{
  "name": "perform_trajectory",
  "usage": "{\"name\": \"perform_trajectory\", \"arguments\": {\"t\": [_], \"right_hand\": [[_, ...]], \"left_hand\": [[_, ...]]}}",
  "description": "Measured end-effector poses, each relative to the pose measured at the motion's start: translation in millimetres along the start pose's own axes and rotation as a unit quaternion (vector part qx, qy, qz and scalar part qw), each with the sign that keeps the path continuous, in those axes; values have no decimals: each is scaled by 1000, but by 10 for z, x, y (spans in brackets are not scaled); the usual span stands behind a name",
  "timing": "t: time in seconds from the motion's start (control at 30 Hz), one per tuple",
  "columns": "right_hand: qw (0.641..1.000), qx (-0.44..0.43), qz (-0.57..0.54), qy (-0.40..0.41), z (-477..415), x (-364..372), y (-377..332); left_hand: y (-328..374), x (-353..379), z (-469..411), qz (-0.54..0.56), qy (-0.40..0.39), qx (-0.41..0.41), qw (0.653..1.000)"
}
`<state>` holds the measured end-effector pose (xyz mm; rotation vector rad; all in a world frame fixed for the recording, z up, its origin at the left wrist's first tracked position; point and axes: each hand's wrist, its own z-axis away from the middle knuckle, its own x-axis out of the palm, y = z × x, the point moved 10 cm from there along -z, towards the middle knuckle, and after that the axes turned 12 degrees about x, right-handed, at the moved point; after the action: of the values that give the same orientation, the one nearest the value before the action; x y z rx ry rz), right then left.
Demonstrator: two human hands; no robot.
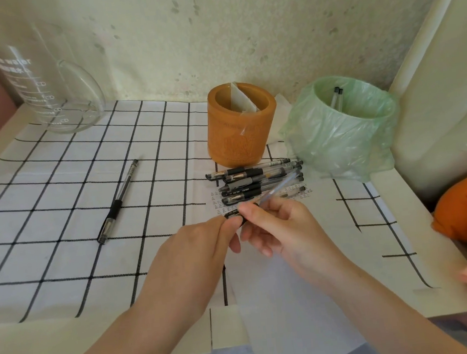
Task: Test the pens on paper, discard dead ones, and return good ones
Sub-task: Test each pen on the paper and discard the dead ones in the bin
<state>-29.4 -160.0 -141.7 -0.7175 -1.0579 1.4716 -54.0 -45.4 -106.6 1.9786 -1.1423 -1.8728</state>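
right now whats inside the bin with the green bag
Two pens with dark ends stand in the green-lined bin, leaning against its far inner wall. Its near rim hides the bottom, so anything lying lower cannot be seen.

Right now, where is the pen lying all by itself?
In the head view, the lone pen lies on the checked cloth, left of the orange cup and the pile of pens, nearer than the glass jug.

A pen holder (240,124) stands left of a bin (337,144). Before them pens (252,179) lie on paper (264,273), a lone pen (119,202) further left.
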Motion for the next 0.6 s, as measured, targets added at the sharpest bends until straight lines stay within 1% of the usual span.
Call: {"name": "perform_trajectory", "arguments": {"t": [0.13,0.23,0.3,0.43,0.5,0.53,0.6], "right_hand": [[997,32,-61,26,-48,-74,79],[995,52,-72,39,-46,-203,26],[995,67,-73,33,-40,-234,24],[995,56,-74,39,-24,-294,2],[996,48,-51,50,-9,-319,-12],[997,44,-38,55,-3,-331,-22],[997,36,-21,64,8,-356,-48]], "left_hand": [[-144,-114,-33,-77,-4,-40,996],[-260,-247,-13,-88,21,-52,995],[-291,-307,0,-95,34,-51,994],[-330,-407,14,-132,73,-25,988],[-364,-477,8,-192,99,12,976],[-437,-490,17,-227,106,8,968],[-648,-504,46,-290,98,-30,951]]}}
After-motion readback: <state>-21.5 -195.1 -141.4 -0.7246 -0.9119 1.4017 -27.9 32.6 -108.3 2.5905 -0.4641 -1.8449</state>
